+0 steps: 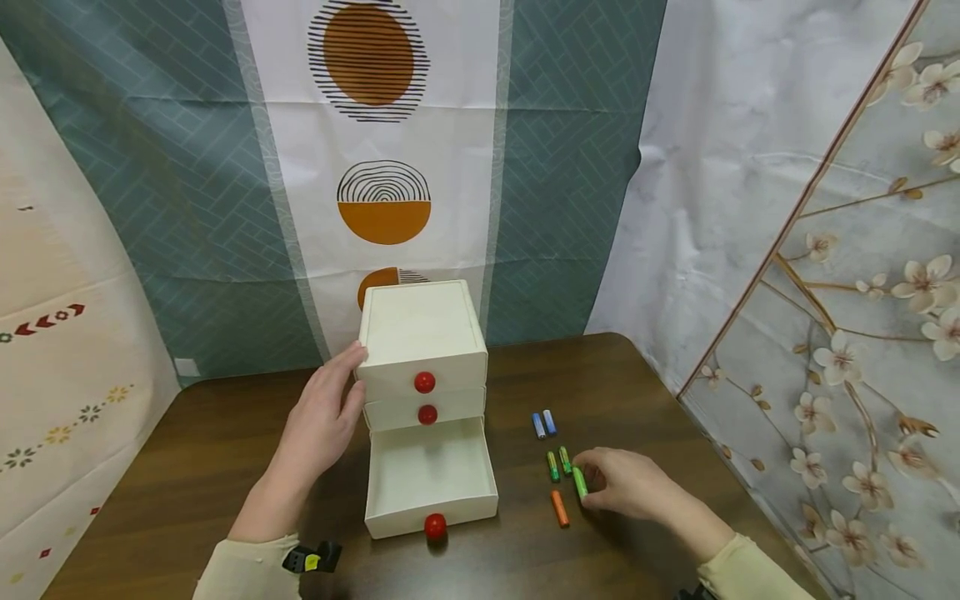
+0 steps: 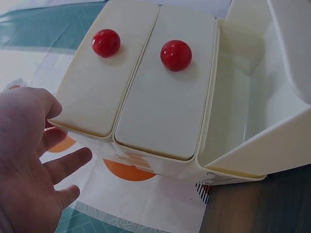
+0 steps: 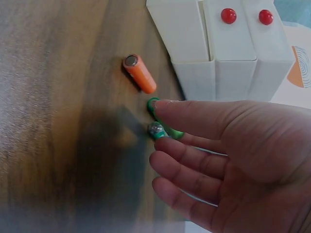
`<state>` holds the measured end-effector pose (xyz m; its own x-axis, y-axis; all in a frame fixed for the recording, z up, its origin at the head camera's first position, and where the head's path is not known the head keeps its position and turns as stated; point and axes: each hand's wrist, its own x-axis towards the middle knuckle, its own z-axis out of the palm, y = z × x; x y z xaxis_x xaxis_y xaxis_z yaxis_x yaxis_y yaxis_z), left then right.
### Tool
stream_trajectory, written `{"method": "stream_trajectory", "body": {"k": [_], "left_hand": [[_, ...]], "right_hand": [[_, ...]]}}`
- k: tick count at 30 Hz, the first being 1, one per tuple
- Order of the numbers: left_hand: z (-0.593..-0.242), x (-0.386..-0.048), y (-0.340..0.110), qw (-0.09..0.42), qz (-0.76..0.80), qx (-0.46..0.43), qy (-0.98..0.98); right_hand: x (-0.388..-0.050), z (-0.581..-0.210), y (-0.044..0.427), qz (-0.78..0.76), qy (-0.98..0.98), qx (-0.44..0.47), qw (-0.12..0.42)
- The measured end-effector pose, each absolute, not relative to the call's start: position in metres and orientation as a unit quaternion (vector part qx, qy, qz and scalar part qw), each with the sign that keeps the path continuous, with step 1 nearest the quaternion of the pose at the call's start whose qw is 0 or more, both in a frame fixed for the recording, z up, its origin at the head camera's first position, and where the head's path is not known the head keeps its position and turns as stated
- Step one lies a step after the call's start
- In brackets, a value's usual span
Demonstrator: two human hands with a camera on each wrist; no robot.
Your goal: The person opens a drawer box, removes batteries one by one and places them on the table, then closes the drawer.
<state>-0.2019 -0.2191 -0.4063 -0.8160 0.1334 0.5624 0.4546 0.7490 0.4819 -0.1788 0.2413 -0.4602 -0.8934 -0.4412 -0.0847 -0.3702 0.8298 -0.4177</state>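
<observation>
My left hand rests against the left side of a white drawer cabinet, thumb near its front edge and fingers spread in the left wrist view. The cabinet's bottom drawer is pulled out, and its bare inside shows. Over the table at the right, my right hand pinches a bright green battery between thumb and index finger; the other fingers stay loosely extended. An orange battery lies to its left. Two smaller green batteries lie just beyond, partly covered by the thumb in the right wrist view.
Two blue batteries lie farther back on the dark wooden table. Red round knobs stick out from the drawer fronts. Patterned cloths hang behind the table and at both sides.
</observation>
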Motion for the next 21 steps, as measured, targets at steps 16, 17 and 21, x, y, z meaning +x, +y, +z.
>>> {"method": "stream_trajectory", "body": {"k": [16,17,21], "left_hand": [[-0.405,-0.201,-0.218,0.252,-0.316,-0.162,-0.900],[-0.405,-0.201,-0.218,0.252,-0.316,-0.162,-0.900],[-0.404,-0.200,-0.217,0.253,-0.318,-0.162,-0.899]], "right_hand": [[-0.176,-0.472,0.241,-0.217,0.939,-0.248,0.101],[-0.176,-0.473,0.240,-0.218,0.938,-0.250,0.101],[-0.177,-0.475,0.238,-0.216,0.937,-0.256,0.099]]}}
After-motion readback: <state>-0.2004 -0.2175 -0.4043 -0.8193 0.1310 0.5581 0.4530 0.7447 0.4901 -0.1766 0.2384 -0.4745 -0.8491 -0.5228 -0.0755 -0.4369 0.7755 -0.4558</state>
